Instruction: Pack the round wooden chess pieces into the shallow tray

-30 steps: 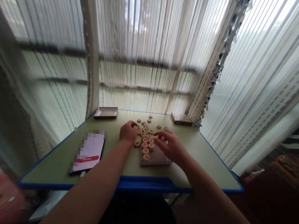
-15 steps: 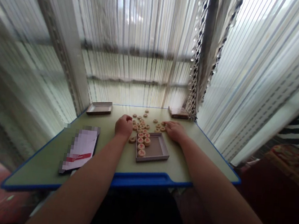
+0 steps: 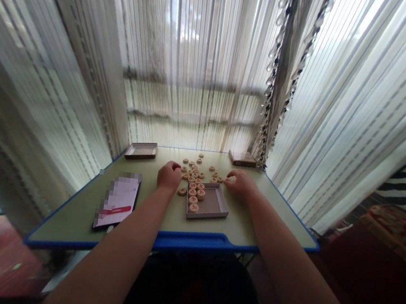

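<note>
Round wooden Chinese chess pieces (image 3: 193, 174) with painted characters lie scattered mid-table. Several with red characters (image 3: 193, 200) sit in the left part of a shallow open box (image 3: 215, 200), in two columns, the left one longer. Left of the scattered pieces, my left hand (image 3: 169, 175) rests with curled fingers; whatever it may hold is hidden. My right hand (image 3: 241, 182) is just beyond the box's right side, its fingers bent inward beside a loose chess piece (image 3: 220, 179). A piece that lay under its fingertips no longer shows on the table and appears to be within its grip.
A tablet or phone (image 3: 118, 203) with a lit, partly pixelated screen lies at the left. An open box lid (image 3: 141, 150) is at the back left, a closed flat box (image 3: 242, 158) at the back right. The table has a blue rim (image 3: 192, 242); sheer curtains (image 3: 195, 97) hang behind.
My right hand has drawn back slightly and curled its fingers, and the piece under its fingertips has gone from its spot. My left hand stays closed. The view has shifted slightly.
</note>
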A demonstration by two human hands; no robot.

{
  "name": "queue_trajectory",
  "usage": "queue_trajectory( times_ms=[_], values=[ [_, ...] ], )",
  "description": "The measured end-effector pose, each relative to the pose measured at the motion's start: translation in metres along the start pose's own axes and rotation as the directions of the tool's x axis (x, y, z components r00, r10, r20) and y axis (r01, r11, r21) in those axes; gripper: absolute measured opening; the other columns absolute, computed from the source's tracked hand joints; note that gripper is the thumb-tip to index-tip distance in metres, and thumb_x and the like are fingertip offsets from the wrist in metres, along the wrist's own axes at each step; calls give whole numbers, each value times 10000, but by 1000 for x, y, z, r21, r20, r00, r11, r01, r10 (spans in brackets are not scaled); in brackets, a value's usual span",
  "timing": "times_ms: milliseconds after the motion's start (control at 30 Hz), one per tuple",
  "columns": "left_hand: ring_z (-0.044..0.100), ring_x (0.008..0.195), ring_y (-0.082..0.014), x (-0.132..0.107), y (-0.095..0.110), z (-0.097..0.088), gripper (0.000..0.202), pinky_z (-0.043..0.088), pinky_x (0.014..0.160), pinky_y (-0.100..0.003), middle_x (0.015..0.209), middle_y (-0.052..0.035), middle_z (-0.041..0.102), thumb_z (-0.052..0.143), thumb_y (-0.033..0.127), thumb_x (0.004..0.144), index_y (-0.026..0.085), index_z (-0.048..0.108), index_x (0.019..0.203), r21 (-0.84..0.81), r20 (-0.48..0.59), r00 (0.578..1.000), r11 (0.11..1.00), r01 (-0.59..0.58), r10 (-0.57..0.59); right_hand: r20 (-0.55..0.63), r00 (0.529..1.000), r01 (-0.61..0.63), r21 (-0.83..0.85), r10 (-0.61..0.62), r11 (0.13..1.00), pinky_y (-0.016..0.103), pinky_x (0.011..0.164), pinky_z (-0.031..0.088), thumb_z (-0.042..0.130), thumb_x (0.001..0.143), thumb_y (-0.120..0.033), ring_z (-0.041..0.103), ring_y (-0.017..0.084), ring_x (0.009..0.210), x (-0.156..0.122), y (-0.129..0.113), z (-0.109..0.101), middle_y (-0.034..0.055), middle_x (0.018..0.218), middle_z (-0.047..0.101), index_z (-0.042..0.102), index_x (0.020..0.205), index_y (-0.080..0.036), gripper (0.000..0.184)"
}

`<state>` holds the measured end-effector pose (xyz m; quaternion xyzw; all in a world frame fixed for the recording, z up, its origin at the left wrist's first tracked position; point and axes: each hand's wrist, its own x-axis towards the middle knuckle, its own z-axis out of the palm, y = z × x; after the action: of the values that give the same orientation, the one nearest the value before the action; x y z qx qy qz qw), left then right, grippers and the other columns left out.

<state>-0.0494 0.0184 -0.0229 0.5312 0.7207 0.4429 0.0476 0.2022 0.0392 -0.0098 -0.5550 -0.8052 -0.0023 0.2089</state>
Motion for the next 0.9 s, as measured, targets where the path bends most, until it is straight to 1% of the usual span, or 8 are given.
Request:
queue_trajectory(
  times_ms=[67, 167, 267, 333, 433, 567, 700, 900],
  values=[
    [602, 775, -161, 1, 1, 0, 222, 433, 701, -243, 806, -34, 671, 432, 189, 699, 195, 627, 805, 9, 1, 1000, 1000, 9, -9, 13, 1000, 29, 24, -29, 999, 273, 803, 401, 548, 738, -262, 570, 183, 888, 0, 0, 1, 74, 937, 660, 667, 905, -172, 224],
    [602, 781, -163, 2, 1, 0, 222, 431, 703, -244, 802, -38, 672, 434, 187, 694, 194, 632, 794, 19, 6, 1000, 1000, 11, -11, 39, 999, 36, 34, -37, 999, 261, 762, 412, 553, 722, -236, 589, 169, 815, 0, -1, 0, 52, 843, 680, 681, 835, -178, 180],
    [602, 764, -164, 2, 0, 1, 218, 429, 683, -244, 786, -39, 672, 437, 197, 686, 193, 634, 779, 11, 8, 1000, 1000, 20, -20, -60, 998, 9, 76, -4, 997, 266, 729, 416, 562, 713, -271, 591, 175, 788, -3, -7, -11, 62, 829, 680, 672, 846, -161, 204],
    [601, 752, -162, 1, 0, 1, 221, 427, 672, -241, 785, -36, 673, 435, 196, 680, 194, 634, 776, 0, 6, 1000, 1000, 17, -17, -125, 992, 42, 169, -21, 985, 260, 694, 418, 575, 709, -306, 588, 165, 752, -8, -16, -21, 53, 844, 680, 658, 900, -163, 253],
    [600, 746, -164, 0, 0, 1, 216, 425, 668, -243, 777, -36, 672, 435, 197, 677, 195, 633, 764, 9, 1, 1000, 1000, 1, -1, 35, 979, 178, 328, -200, 928, 240, 662, 418, 602, 696, -338, 586, 142, 711, -16, -33, -34, 26, 819, 685, 675, 828, -185, 215],
    [599, 760, -175, -2, 2, -1, 206, 425, 670, -252, 778, -43, 670, 439, 210, 689, 200, 632, 760, 62, -18, 1000, 998, -17, 18, 130, 927, 305, 288, -353, 908, 270, 714, 407, 630, 668, -270, 572, 153, 737, -27, -50, -39, 1, 743, 682, 682, 741, -205, 111],
    [599, 757, -186, -1, 5, -2, 207, 424, 661, -264, 775, -54, 670, 432, 217, 700, 205, 632, 754, 115, -26, 1000, 993, -4, 7, 182, 908, 328, 253, -378, 910, 291, 747, 409, 647, 651, -250, 566, 176, 790, -31, -54, -36, 9, 727, 676, 685, 740, -215, 103],
    [599, 740, -218, -6, 15, -10, 235, 416, 631, -294, 761, -87, 663, 417, 280, 731, 200, 638, 742, 234, -70, 997, 972, 35, -19, 191, 919, 302, 222, -345, 927, 299, 737, 412, 641, 650, -258, 561, 191, 806, -29, -50, -32, 16, 719, 674, 684, 745, -214, 113]
  ],
)
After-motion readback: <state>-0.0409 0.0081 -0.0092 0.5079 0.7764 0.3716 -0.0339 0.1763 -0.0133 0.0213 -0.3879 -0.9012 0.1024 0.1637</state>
